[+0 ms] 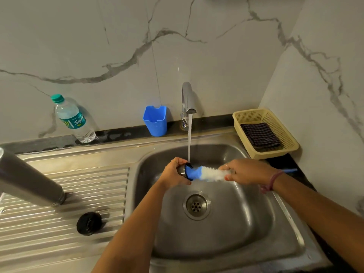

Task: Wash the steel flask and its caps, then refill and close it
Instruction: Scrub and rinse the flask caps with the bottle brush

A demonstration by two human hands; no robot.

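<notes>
The steel flask (27, 178) stands mouth-down on the drainboard at the left, leaning toward the camera. A black inner cap (89, 223) lies on the drainboard near it. Over the sink basin my left hand (174, 174) grips a steel outer cap (182, 169), its opening facing right. My right hand (246, 172) holds a bottle brush (208, 173) with blue and white bristles; the blue tip is pushed into the cap's mouth. The brush's blue handle end sticks out past my wrist. Water from the tap (188, 101) runs down onto the cap.
A plastic water bottle (73, 119) and a blue plastic cup (155, 121) stand on the dark ledge behind the sink. A beige basket (242, 117) holding a dark checked cloth (260, 135) sits at the right. The drain (196, 205) lies below my hands.
</notes>
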